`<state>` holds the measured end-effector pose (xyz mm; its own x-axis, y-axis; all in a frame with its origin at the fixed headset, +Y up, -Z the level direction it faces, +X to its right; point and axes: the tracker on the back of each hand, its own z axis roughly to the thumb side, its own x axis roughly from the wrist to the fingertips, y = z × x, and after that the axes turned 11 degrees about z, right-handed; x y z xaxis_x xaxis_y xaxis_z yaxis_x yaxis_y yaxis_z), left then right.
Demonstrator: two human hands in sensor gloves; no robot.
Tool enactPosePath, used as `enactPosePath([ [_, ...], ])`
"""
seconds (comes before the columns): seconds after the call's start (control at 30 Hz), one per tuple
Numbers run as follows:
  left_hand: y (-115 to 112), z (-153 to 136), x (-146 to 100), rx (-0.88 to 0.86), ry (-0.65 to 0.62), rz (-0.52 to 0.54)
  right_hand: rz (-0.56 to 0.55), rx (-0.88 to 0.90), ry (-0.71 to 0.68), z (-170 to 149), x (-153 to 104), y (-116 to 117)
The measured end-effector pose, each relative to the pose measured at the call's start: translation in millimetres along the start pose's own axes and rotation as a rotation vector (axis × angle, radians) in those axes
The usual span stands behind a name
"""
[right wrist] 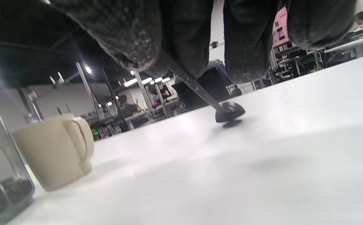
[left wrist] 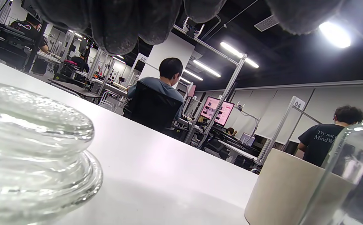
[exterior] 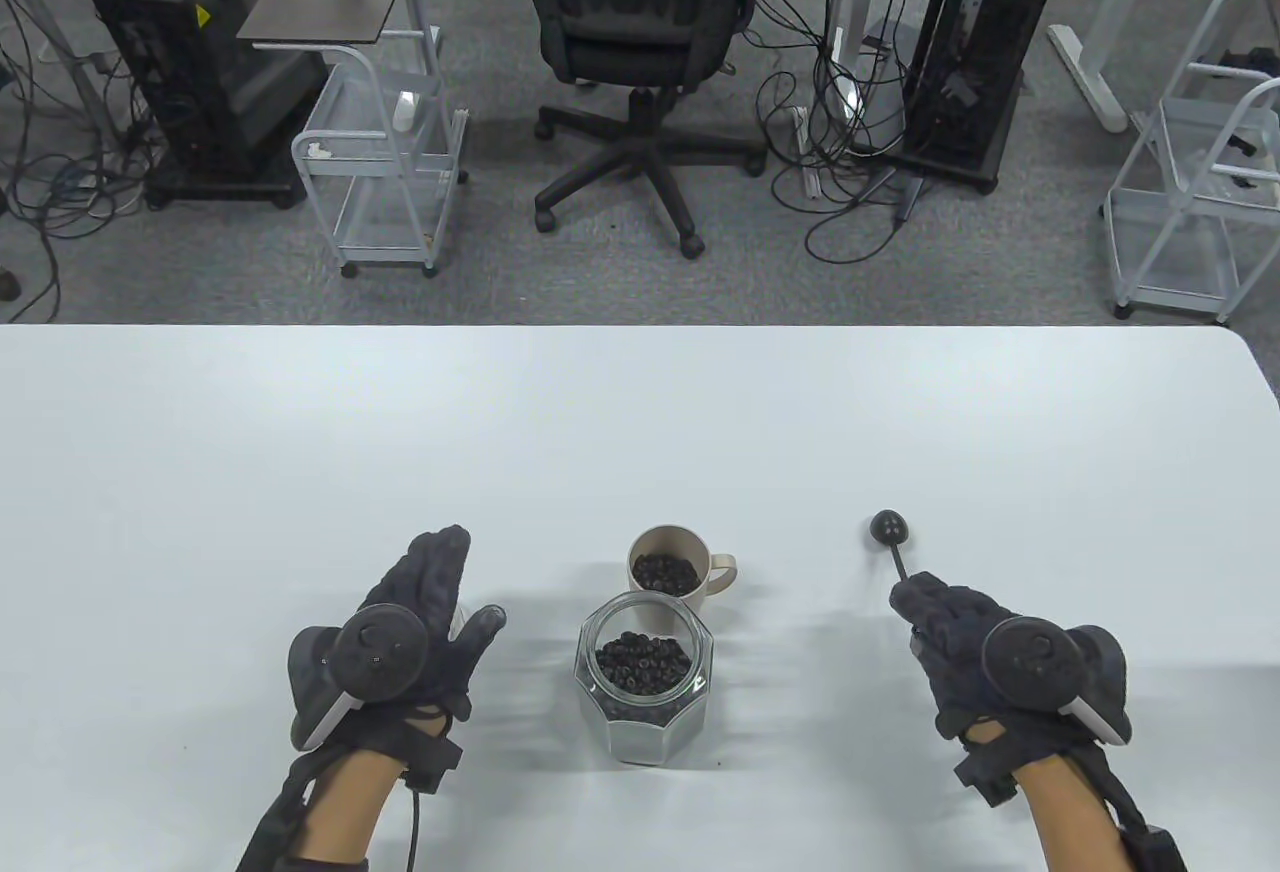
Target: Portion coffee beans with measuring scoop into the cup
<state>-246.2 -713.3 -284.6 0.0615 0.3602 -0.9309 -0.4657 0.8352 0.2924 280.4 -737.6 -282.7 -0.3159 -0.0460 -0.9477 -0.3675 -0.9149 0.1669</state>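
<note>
Sitting near the front middle of the white bench [exterior: 300,432]: clear faceted glass jar [exterior: 645,692], lid off, mouth open upward, holding dark roasted coffee beans [exterior: 643,662] showing through the mouth as a layer partway up. Standing just behind the jar, close to it or touching: small beige ceramic cup [exterior: 672,572] with handle pointing right, holding a shallow layer of the same dark beans on its bottom. Lying on the bench under the left hand [exterior: 415,627], seen close up in the left wrist view: ribbed clear glass lid [left wrist: 31,150], resting flat, well left of the cup wall. Hovering or resting over that lid with straight, relaxed fingers, spread wide, gripping nothing; contact with the lid cannot be told. Gripping the thin handle of a black round-bowled measuring scoop [exterior: 888,530]: right hand [exterior: 985,652], fingers curled round the handle, well right of cup and jar. Touching or hanging just above the bench at its bowl end, handle slanting up into the fingers [right wrist: 131,40] in the right wrist view; scoop contents not visible. Standing beyond the bench on grey carpet: black office chair [exterior: 640,22], white wire trolley [exterior: 380,172].
</note>
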Motion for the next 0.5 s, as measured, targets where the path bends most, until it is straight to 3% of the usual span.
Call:
enactPosePath([
  [0.5, -2, 8, -2, -0.027, -0.028, -0.010, 0.232, -0.231, 0.130, -7, 18, 35],
])
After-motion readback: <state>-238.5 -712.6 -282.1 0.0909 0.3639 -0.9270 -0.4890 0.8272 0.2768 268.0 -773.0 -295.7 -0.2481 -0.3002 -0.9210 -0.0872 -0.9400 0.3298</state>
